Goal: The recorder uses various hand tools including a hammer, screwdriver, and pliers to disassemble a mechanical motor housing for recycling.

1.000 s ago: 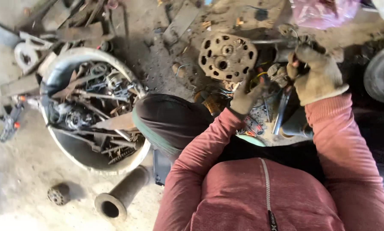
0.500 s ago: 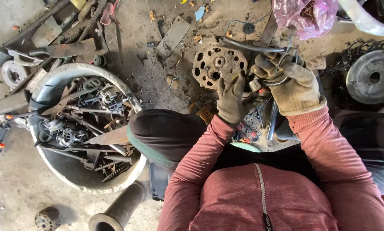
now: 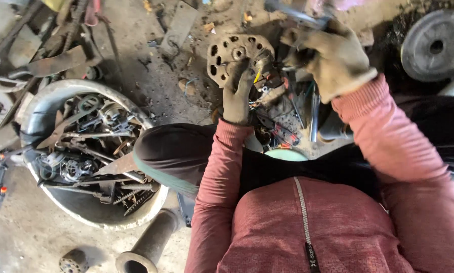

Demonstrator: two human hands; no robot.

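Note:
Both my hands wear dirty work gloves. My left hand [image 3: 238, 95] is closed around a small rusty metal part [image 3: 266, 75] with a yellow wire on it, raised in front of a round rusty disc with holes [image 3: 232, 50]. Just to the right and higher, my right hand [image 3: 333, 58] grips a grey metal tool [image 3: 295, 11] whose blurred end sticks out toward the upper left. The tool's tip is near the small part; whether they touch I cannot tell. Under my hands, between my knees, lies a heap of small parts and wires [image 3: 287, 132].
A round tub [image 3: 93, 215] full of scrap metal stands at the left. A rusty pipe [image 3: 148, 245] and a small gear [image 3: 73, 262] lie on the dirty floor below it. A heavy grey wheel [image 3: 434, 44] sits at the top right. Metal bars [image 3: 55, 63] lie at the upper left.
Both hands have come closer together and higher in view. The left hand has lifted the small part up to the disc, and the right hand has swung the tool toward it.

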